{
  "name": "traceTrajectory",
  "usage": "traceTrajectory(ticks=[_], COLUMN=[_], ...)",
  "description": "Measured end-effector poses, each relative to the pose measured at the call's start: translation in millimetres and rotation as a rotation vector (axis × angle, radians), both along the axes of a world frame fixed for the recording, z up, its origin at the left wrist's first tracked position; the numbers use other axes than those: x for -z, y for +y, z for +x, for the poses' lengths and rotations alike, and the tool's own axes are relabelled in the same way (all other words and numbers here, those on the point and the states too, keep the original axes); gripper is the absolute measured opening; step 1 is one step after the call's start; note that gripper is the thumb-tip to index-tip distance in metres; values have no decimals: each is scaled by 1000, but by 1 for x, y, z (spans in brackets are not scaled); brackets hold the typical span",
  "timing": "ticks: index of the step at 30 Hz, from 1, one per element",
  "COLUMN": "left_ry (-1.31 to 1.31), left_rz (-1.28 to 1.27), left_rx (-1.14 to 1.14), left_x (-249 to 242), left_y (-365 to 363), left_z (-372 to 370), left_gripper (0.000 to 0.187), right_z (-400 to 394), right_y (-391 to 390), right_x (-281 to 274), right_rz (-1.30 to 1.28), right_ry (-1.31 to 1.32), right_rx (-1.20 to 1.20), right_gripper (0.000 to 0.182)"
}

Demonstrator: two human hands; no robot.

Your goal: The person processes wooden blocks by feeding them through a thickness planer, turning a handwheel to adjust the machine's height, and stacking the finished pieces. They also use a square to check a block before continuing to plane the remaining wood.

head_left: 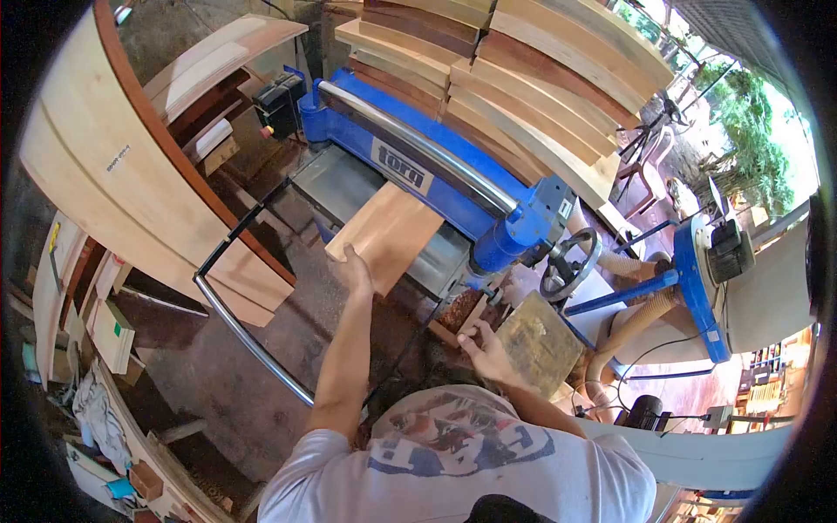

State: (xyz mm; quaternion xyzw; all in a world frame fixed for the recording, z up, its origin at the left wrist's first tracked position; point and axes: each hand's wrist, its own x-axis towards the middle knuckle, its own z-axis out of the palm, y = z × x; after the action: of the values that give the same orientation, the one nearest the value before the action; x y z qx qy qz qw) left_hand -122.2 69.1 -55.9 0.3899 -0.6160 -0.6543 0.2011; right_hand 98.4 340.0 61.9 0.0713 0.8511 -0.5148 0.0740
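A flat wooden board lies on the metal bed of a blue thickness planer, its far end under the machine's head. At the board's near left corner, my left hand grips the end, thumb on top and the other fingers hidden below. My right hand hovers beside the planer's right side with its fingers curled in; whether anything is between them I cannot make out. Close to its fingertips is the edge of a wooden box with shavings in it. A worn, stained panel stands just right of that hand.
A handwheel sticks out at the planer's right, near a blue-framed machine with hoses. Stacked planks rise behind the planer. Large wooden panels lean on the left. A curved metal bar reaches toward my body.
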Motion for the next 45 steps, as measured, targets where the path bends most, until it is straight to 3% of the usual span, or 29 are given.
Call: traceTrajectory(ticks=[1,4,10,12,15,18,21,25,28,30,35,36,38,45], left_ry=[-57,-217,-152,-194,-207,-256,-227,-313,-409,-192,-294,-263,-140,-165], left_rz=[-122,-264,-667,-649,-646,-623,-611,-849,-1015,-975,-1056,-1032,-1042,-945], left_rx=[-37,9,-7,32,68,84,101,114,245,202,384,396,365,379], left_x=[-22,-49,-39,-42,-51,-55,-70,-50,-55,-78,-118,-119,-98,-90], left_y=[10,32,61,68,70,68,80,78,73,77,97,100,94,104], left_z=[-1,-12,-56,-55,-62,-61,-64,-64,-74,-82,-79,-83,-61,-76], left_gripper=[68,80,86,86,86,86,86,84,83,82,82,82,83,81], right_z=[-2,-13,-13,-7,-8,-33,-65,-88,-100,-97,-97,-98,-96,-84], right_y=[4,23,67,67,79,63,75,109,128,131,149,154,159,187], right_x=[-11,-30,-46,-65,-58,-127,-228,-305,-336,-341,-298,-289,-285,-326], right_rz=[125,76,57,9,125,-20,200,305,159,111,284,360,279,370], right_ry=[112,106,120,-48,-81,179,712,1124,1247,1219,1115,1095,1032,1182], right_rx=[-49,-19,62,162,34,-161,-387,-121,4,83,111,121,180,209], right_gripper=[59,58,53,55,50,45,41,44,40,39,42,40,39,39])
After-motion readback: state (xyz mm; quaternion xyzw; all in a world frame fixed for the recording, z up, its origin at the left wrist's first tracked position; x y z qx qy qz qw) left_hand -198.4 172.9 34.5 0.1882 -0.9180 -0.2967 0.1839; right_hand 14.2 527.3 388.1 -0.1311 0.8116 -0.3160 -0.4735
